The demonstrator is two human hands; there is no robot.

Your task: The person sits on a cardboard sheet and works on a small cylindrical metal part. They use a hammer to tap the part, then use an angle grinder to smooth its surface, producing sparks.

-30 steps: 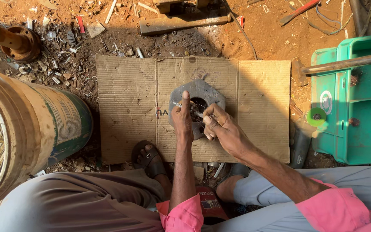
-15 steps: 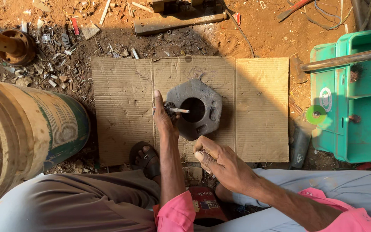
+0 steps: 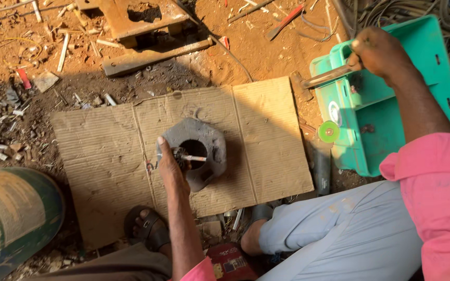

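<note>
- One grey metal ring [image 3: 204, 143] lies flat, centre frame, on cardboard [image 3: 100, 156].
- Your left hand [image 3: 170, 164] pinches one thin rod [image 3: 195, 158], lying left-right.
- Your right hand [image 3: 378, 49] grips one hammer handle [image 3: 329, 77], upper right.

Dark grey metal housing [image 3: 199, 148] sits on tan, ribbed cardboard [image 3: 266, 140]. Bright green plastic crate [image 3: 391, 104] with a lime-green disc [image 3: 329, 131] at its edge. Rust-brown hammer handle [image 3: 329, 77]. Pink sleeve [image 3: 438, 187], pale grey trousers [image 3: 339, 229], black sandal [image 3: 149, 229]. Reddish-orange dirt ground [image 3: 266, 47], and a green-and-cream drum [image 3: 16, 218].
</note>
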